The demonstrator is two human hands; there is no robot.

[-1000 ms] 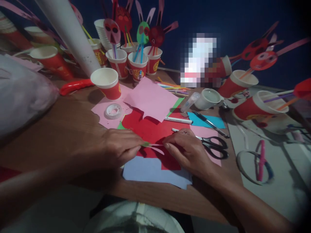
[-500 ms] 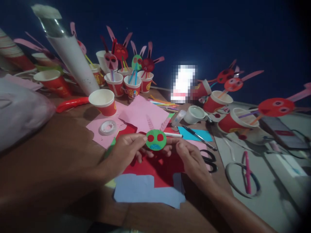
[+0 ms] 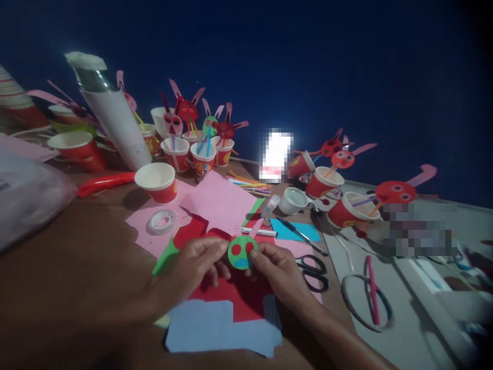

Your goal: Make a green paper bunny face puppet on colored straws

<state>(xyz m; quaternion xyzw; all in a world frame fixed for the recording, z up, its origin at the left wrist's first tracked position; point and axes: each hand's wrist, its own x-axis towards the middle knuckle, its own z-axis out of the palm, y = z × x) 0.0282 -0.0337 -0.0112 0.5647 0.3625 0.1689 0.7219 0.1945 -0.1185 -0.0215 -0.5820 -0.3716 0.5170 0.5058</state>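
A round green paper face (image 3: 242,252) with red eyes, a blue scribbled mouth and two pink paper ears stands upright over the coloured sheets. My left hand (image 3: 202,259) is closed, pinching its left edge between thumb and finger. On the opposite edge, the thumb and fingers of my right hand (image 3: 279,267) also pinch it. Red paper (image 3: 246,295) lies below, with pale blue paper (image 3: 215,326) in front. Behind the face are a white marker (image 3: 262,232) and a pink sheet (image 3: 219,200). Black-handled scissors (image 3: 316,272) lie beside my right hand.
A tape roll (image 3: 162,222) and a red paper cup (image 3: 156,184) stand to the left. Several cups with paper animal heads (image 3: 188,110) line the back. A pen (image 3: 302,236) rests on blue card (image 3: 281,228). A white cup (image 3: 293,201) stands behind it.
My right thumb has closed onto the face's right edge, where it was apart before. The ears now show more clearly pink. The whole view has shifted, with the cups appearing lower.
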